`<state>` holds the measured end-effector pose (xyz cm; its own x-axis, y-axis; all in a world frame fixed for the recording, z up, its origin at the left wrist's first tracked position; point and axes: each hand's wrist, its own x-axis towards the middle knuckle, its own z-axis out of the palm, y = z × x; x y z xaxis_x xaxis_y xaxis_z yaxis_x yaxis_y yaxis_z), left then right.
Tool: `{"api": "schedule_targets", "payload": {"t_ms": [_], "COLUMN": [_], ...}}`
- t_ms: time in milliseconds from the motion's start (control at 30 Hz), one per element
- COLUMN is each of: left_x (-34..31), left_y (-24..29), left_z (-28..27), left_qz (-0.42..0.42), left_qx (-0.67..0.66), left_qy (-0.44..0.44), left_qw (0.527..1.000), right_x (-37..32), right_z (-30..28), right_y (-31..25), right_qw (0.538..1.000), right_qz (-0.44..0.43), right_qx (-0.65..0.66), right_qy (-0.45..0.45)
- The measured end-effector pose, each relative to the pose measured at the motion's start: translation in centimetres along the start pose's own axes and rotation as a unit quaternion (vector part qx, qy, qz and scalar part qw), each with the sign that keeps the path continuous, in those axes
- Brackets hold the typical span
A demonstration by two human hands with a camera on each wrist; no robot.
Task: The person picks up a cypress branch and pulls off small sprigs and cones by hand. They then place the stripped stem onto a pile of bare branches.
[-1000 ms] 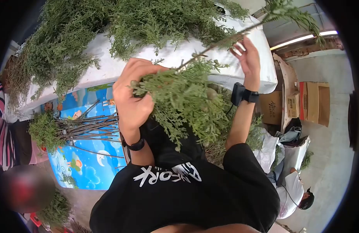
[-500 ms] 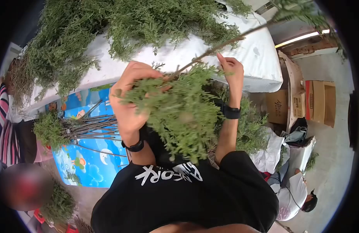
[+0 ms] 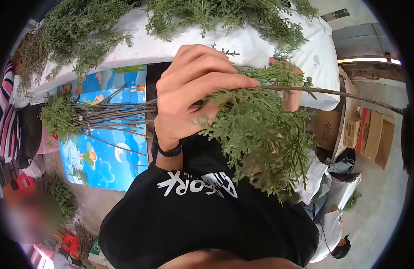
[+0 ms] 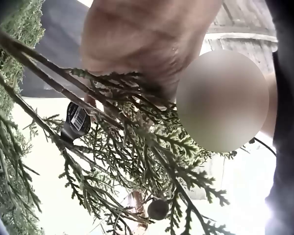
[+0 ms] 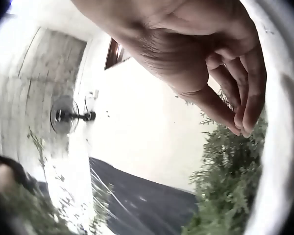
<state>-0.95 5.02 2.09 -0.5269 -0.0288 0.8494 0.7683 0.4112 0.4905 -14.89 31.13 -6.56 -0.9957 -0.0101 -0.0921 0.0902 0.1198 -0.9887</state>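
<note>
My left hand (image 3: pixel 193 89) pinches a leafy conifer branch (image 3: pixel 265 130) by its stem, thumb and fingers curled round it. From those fingertips the brown stem (image 3: pixel 341 93) runs almost level to the right, while green scaly sprays hang down in front of my black shirt. The left wrist view shows forked twigs of the branch (image 4: pixel 83 93) under the palm, with a small round cone (image 4: pixel 158 209) among the sprays. My right hand (image 3: pixel 293 87) is behind the foliage, partly hidden. In the right wrist view its thumb and fingertips meet, with nothing seen between them.
Piled greenery (image 3: pixel 207 18) lies on a white-covered table (image 3: pixel 140 45) ahead. Bare-stemmed cut branches (image 3: pixel 117 114) lie on a blue cartoon-printed table (image 3: pixel 104 175) at left. Cardboard boxes (image 3: pixel 373 139) stand at right. Other people are at left and lower right (image 3: pixel 332 233).
My left hand has moved right with the branch, whose stem has swung from slanting up to nearly level. My right hand first shifted left, then went behind the foliage.
</note>
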Motion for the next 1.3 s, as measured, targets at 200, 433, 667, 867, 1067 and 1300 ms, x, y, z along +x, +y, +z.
{"api": "schedule_targets", "payload": {"t_ms": [200, 433, 667, 867, 1067, 1300], "left_x": [-0.2, -1.7, -2.3, -2.9, -3.3, -2.0], "left_y": [0.7, 1.9, 0.4, -0.2, -0.9, 2.2], "left_z": [-0.3, -0.7, 0.2, 0.2, 0.6, 0.3], "left_qz": [-0.056, -0.29, -0.173, -0.105, -0.118, -0.258], "left_qx": [-0.132, -0.337, -0.232, -0.182, -0.248, -0.281], "left_qy": [-0.018, -0.065, -0.025, -0.07, -0.07, -0.033], "left_qw": [0.989, 0.893, 0.957, 0.975, 0.959, 0.924], "right_x": [-3.1, -9.6, -9.5, -11.2, -12.9, -12.6], "right_z": [-0.6, 3.4, 4.0, 3.8, 4.7, 4.5], "right_y": [-3.4, -12.3, -11.4, -12.5, -13.2, -12.7], "right_qw": [0.987, 0.949, 0.872, 0.92, 0.964, 0.964], "right_qz": [-0.076, -0.186, -0.258, -0.129, -0.06, -0.078], "right_qx": [0.144, 0.21, 0.155, 0.173, 0.123, 0.102], "right_qy": [-0.007, -0.144, -0.386, -0.327, -0.227, -0.231]}}
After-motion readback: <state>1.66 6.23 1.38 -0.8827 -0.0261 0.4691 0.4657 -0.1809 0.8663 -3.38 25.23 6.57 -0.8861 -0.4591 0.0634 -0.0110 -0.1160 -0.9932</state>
